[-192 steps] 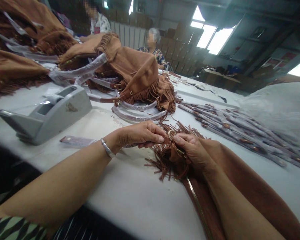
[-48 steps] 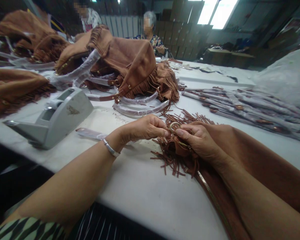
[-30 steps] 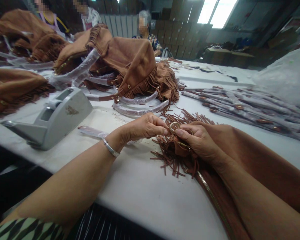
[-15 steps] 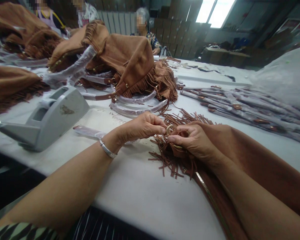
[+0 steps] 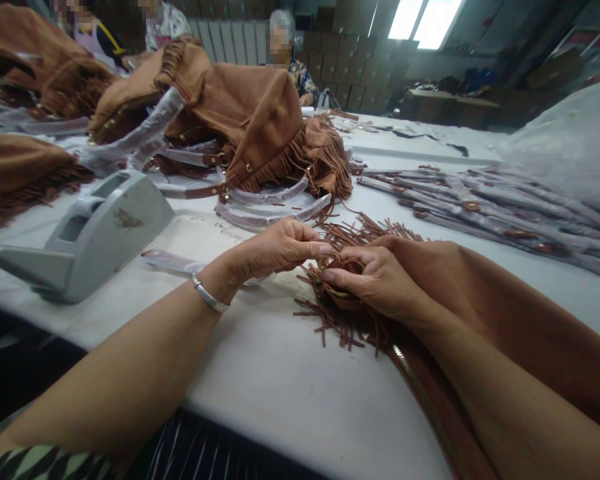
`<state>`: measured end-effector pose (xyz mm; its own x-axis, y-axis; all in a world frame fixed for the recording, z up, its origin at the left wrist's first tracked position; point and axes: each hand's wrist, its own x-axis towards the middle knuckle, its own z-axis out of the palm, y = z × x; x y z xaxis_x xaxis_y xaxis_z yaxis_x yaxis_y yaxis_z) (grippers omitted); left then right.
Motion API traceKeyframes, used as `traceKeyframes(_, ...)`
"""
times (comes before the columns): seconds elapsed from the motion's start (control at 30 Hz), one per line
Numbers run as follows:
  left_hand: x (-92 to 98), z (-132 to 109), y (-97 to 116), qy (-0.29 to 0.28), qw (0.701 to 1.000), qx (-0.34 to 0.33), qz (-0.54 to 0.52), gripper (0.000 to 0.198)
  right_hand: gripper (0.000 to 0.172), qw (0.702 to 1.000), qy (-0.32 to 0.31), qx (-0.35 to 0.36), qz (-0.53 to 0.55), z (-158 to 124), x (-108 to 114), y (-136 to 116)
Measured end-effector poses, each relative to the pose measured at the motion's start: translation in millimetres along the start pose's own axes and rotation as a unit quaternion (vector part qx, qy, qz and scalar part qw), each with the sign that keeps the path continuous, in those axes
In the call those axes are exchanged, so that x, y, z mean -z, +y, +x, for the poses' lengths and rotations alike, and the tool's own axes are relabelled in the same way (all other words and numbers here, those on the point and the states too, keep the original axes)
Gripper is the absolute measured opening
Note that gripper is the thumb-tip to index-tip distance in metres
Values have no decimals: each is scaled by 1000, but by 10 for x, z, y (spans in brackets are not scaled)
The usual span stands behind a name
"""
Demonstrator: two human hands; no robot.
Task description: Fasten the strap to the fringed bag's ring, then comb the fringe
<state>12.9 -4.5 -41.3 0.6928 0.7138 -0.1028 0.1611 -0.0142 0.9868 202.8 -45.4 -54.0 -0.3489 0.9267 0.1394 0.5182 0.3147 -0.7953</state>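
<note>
A brown fringed handbag (image 5: pixel 480 293) lies along the right side of the table, its gold-toothed zipper (image 5: pixel 405 367) running toward me. My right hand (image 5: pixel 387 277) is closed on the bag's fringed end, thumb and fingers pinching brown material beside a curved zipper edge. Against that spot my left hand (image 5: pixel 285 250) meets it with thumb and forefinger pressed together; what they pinch is hidden by the fingertips. Brown fringe strips (image 5: pixel 340 327) spread on the table below both hands. A plastic-wrapped strap (image 5: pixel 167 262) lies to the left of my left hand.
A grey tape dispenser (image 5: pixel 110 233) stands at left on the white table (image 5: pixel 300 400). Behind it are piled brown fringed bags (image 5: pixel 250 113) with plastic-wrapped handles. Wrapped straps (image 5: pixel 480 207) lie at right beside a clear plastic bag (image 5: pixel 570 147). Other people sit across the table.
My left fingertips have closed in against the bag's zipper edge, and the gold-coloured ring that showed between my hands is now mostly hidden. The whole view has shifted slightly.
</note>
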Motion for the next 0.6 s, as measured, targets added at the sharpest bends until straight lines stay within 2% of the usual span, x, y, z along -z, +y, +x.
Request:
traceKeyframes(0.33, -9, 52, -49, 39, 999, 11, 29, 38, 30, 989, 60, -50, -128, -25, -45, -64)
traceKeyframes(0.4, -36, 73, -61, 58, 998, 4, 20, 37, 29, 993, 56, -56, -82, -13, -51, -63)
traceKeyframes(0.47, -67, 88, -65, 78, 997, -5, 9, 36, 30, 997, 31, -72, 19, 1, -45, -62)
traceKeyframes(0.6, -101, 98, -52, 70, 997, -15, -1, 36, 34, 974, -30, -140, 175, 15, -7, -86)
